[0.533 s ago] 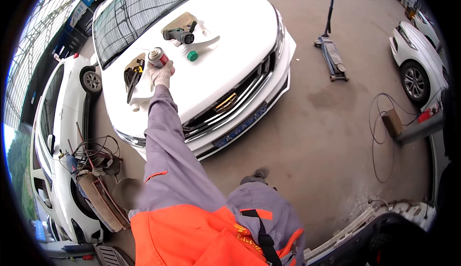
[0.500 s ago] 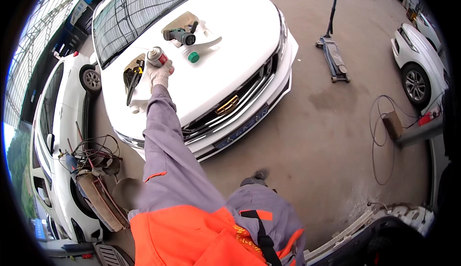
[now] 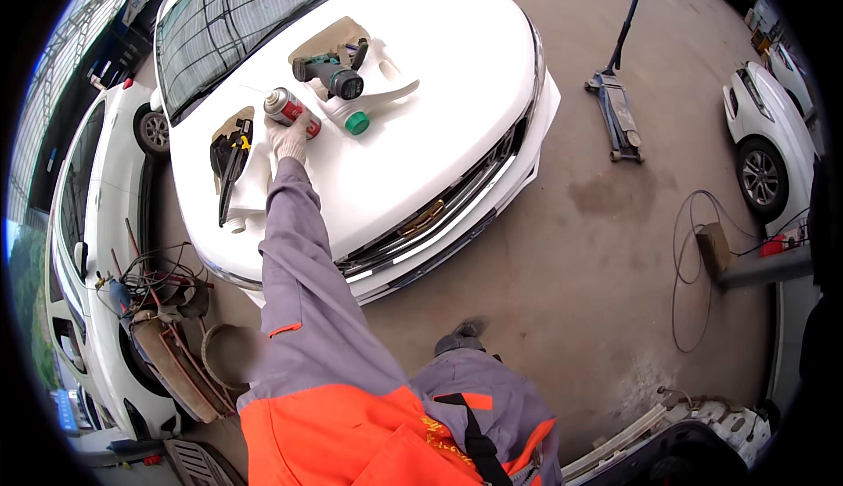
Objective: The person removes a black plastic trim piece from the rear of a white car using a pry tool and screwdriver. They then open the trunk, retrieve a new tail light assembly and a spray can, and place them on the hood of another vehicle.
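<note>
My left hand (image 3: 288, 141), in a whitish work glove, reaches out over the white car's hood (image 3: 421, 51). Its fingers are wrapped round a red and grey spray can (image 3: 286, 108), whose top tilts to the left. Just right of the can lies a white plastic jug with a green cap (image 3: 356, 123). A dark green and black cordless power tool (image 3: 338, 79) rests behind that jug, beside a tan pad (image 3: 332, 36). Left of my hand a black and yellow tool (image 3: 234, 157) lies on another tan piece and a white bottle (image 3: 256, 179). My right hand is not in view.
A blue-grey floor jack (image 3: 617, 117) stands right of the car, its handle raised. White cars flank both sides (image 3: 762, 144). A gas-bottle cart with hoses (image 3: 171, 337) stands at left. A cable (image 3: 689, 310) loops over the floor at right, near a grey post (image 3: 768, 266).
The view has shifted, and the hood with its tools appears slightly larger. My left hand still grips the spray can, which now shows more of its red side.
</note>
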Action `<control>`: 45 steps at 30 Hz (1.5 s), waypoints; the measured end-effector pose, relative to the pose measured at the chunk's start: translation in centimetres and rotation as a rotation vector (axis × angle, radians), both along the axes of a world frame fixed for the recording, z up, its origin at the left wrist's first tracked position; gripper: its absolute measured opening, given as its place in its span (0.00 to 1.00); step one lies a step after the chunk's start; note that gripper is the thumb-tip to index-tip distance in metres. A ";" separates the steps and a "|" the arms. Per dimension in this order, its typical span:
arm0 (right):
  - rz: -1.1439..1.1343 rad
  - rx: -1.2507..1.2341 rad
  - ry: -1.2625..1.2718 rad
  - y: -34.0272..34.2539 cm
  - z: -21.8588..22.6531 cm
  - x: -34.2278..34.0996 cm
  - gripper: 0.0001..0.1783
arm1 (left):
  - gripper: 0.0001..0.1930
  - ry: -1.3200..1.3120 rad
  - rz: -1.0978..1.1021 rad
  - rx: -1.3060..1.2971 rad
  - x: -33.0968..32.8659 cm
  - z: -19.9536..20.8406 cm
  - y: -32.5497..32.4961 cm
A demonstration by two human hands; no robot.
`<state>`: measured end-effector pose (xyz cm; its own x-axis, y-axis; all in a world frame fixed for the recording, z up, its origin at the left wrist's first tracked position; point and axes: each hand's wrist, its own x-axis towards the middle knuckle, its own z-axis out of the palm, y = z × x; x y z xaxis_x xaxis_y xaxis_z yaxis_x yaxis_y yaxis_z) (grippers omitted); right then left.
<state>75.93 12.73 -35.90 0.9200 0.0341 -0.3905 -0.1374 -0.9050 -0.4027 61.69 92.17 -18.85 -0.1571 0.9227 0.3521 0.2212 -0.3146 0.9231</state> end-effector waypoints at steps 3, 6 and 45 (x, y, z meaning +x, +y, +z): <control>-0.062 -0.062 -0.063 -5.2 0.2 3.5 0.37 | 0.40 0.100 0.018 0.011 -2.4 -0.2 -0.7; -0.352 -0.220 -0.191 -18.5 3.1 1.8 0.36 | 0.38 0.333 -0.110 0.018 2.6 -1.7 -0.1; -1.420 -0.203 0.148 -84.3 6.9 -33.3 0.59 | 0.34 1.117 -1.985 -0.183 26.7 -12.2 -94.2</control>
<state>42.63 -71.61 -28.96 0.0800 -0.9254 -0.3703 -0.9819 -0.0093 -0.1891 88.37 -2.08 -31.10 0.8181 -0.3521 -0.4548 0.1184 -0.6707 0.7322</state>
